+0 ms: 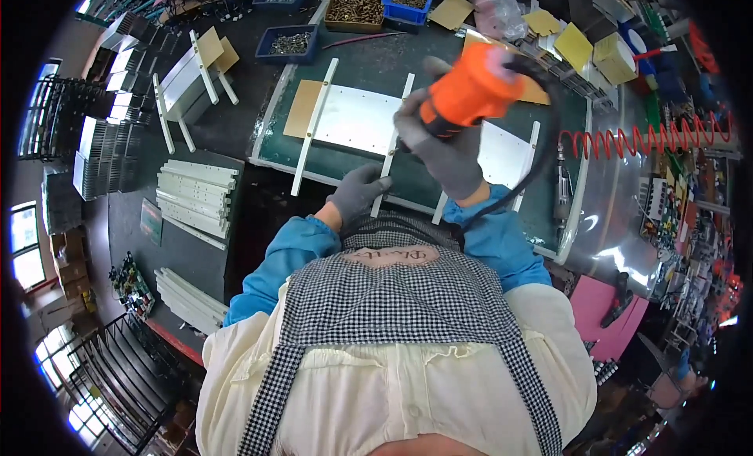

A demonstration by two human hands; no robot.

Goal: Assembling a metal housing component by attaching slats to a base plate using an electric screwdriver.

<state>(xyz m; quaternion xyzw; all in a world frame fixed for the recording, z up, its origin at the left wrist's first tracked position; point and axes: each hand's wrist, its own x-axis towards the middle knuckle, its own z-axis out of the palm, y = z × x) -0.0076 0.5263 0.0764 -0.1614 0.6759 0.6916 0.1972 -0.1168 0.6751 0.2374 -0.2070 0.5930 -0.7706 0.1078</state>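
My right hand [443, 154], in a grey glove, grips an orange corded power screwdriver [473, 87] above the workbench. Its tip is hidden behind the hand and the bar below it. Under the tool lies a white metal panel [357, 115] with a white bar [312, 130] across its left end and a second white bar [401, 103] across its right end. Around the near end of that second bar, the gloved fingers of my left hand [359, 192] are closed. Partly behind my right arm is another white panel [502, 152] with bars across it.
Blue bins [287, 44] of small metal fasteners and a brown box [354, 5] of screws line the bench's far edge. White bars lie stacked [196, 197] on the left. A red coiled hose [643, 138] hangs at the right, beside a slim metal air tool [562, 189].
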